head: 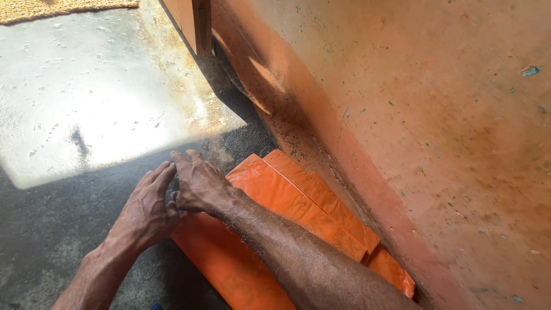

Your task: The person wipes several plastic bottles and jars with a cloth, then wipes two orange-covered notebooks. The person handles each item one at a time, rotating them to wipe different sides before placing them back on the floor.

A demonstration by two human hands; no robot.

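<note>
My left hand (pixel 148 209) lies flat and open on the edge of the orange plastic sheet (pixel 298 206). My right hand (pixel 198 183) rests just beside it, fingers bent a little, pressing on the same sheet and grasping nothing. The two hands touch. The sheet is folded and lies on the dark floor (pixel 51 229), right by the orange wall (pixel 413 115).
</note>
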